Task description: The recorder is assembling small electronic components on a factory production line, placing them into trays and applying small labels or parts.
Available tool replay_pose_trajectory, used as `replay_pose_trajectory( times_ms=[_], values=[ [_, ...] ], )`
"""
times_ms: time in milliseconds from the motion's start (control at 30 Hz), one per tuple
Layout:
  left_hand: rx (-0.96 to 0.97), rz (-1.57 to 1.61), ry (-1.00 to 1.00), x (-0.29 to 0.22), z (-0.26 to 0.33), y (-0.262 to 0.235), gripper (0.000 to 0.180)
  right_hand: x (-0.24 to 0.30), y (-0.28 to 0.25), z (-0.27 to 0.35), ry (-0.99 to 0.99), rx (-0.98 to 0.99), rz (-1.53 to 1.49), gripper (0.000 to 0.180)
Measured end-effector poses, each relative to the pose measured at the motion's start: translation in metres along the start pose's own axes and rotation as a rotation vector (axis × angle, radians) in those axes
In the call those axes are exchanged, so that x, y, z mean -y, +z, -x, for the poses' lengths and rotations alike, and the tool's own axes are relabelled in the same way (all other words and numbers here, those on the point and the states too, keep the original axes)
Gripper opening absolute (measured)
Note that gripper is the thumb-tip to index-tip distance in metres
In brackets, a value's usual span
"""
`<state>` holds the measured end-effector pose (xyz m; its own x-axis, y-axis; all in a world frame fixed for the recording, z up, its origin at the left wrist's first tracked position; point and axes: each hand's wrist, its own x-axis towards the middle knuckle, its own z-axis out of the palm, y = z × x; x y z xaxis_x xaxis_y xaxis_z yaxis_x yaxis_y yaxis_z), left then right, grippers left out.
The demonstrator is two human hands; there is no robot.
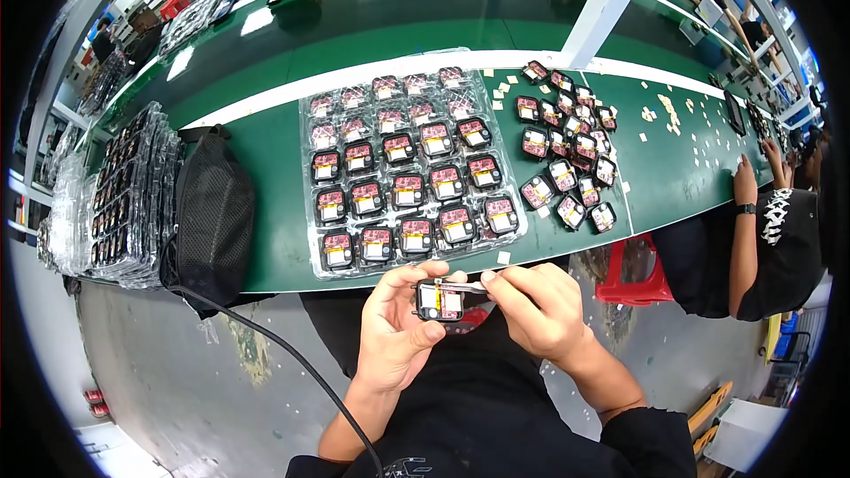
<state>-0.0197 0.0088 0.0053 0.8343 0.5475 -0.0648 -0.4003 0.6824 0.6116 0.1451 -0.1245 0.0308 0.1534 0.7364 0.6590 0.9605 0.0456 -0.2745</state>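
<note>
Loosely curled, the left hand (395, 329) holds a device (450, 302), right hand (544, 308) pinching tweezers (464, 286).

Square black module (440, 301), handheld, tweezers (467, 287) at upper edge

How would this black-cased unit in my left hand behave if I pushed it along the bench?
The black-cased unit would likely slide rather than roll, being squarish. It probably won't flex: its edges look straight in the left hand.

The tweezers (464, 287) look like smooth metal, the held device (440, 303) plastic. The tray (485, 246) is clear, shiny plastic, the table (279, 230) smooth and glossy, the bag (212, 221) matt mesh.
</note>
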Motion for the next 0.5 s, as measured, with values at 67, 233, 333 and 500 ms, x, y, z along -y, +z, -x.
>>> replay_pose_trajectory(
  times_ms=[67,233,333,500],
  values=[
    [0.003,-0.007,0.005,0.0004,-0.0001,-0.0004,0.063,-0.0004,-0.0001,0.0011,-0.011,-0.006,0.001,0.037],
    [-0.017,-0.014,0.002,-0.0002,0.0006,0.0020,0.063,-0.0010,0.0002,0.0011,-0.045,-0.013,0.046,0.037],
    [-0.023,-0.008,-0.012,-0.0009,0.0005,0.0030,0.063,-0.0009,0.0008,0.0003,-0.059,-0.036,0.068,0.036],
    [-0.023,-0.010,-0.011,0.0007,-0.0003,0.0030,0.063,0.0027,0.0029,-0.0012,-0.003,-0.036,0.008,0.034]
  ],
)
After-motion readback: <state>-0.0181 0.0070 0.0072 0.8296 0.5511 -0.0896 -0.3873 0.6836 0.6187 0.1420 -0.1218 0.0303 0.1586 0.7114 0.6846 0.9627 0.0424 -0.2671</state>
